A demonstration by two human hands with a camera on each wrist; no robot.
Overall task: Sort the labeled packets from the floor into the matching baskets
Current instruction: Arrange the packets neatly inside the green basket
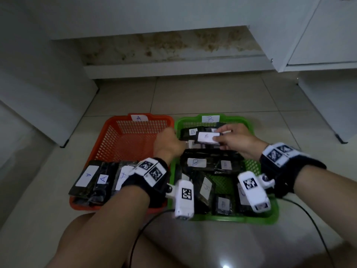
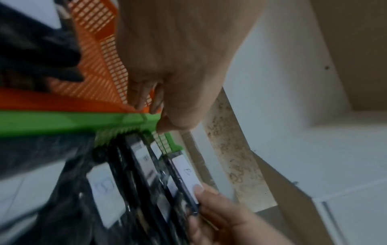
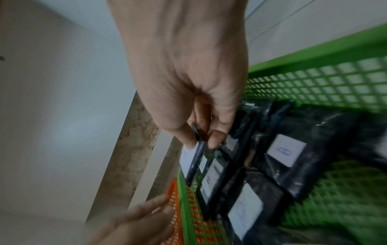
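Note:
My right hand (image 1: 219,136) pinches a black packet (image 1: 207,137) with a white "B" label, holding it over the far part of the green basket (image 1: 243,121) marked B. In the right wrist view thumb and fingers (image 3: 217,139) clamp the packet's edge (image 3: 195,159). The left wrist view shows the same packet (image 2: 185,175) on edge. My left hand (image 1: 170,143) hovers over the rims where the orange basket (image 1: 114,122) marked A meets the green one, fingers loosely curled, holding nothing. Several "B" packets (image 1: 195,162) lie in the green basket. "A" packets (image 1: 87,176) lie at the orange basket's near end.
White cabinets stand left and right, with a stained wall recess (image 1: 164,45) beyond the baskets. Tiled floor (image 1: 202,93) lies between the baskets and the recess. A black cable (image 1: 316,225) trails from my right wrist, and my knees are at the frame's bottom.

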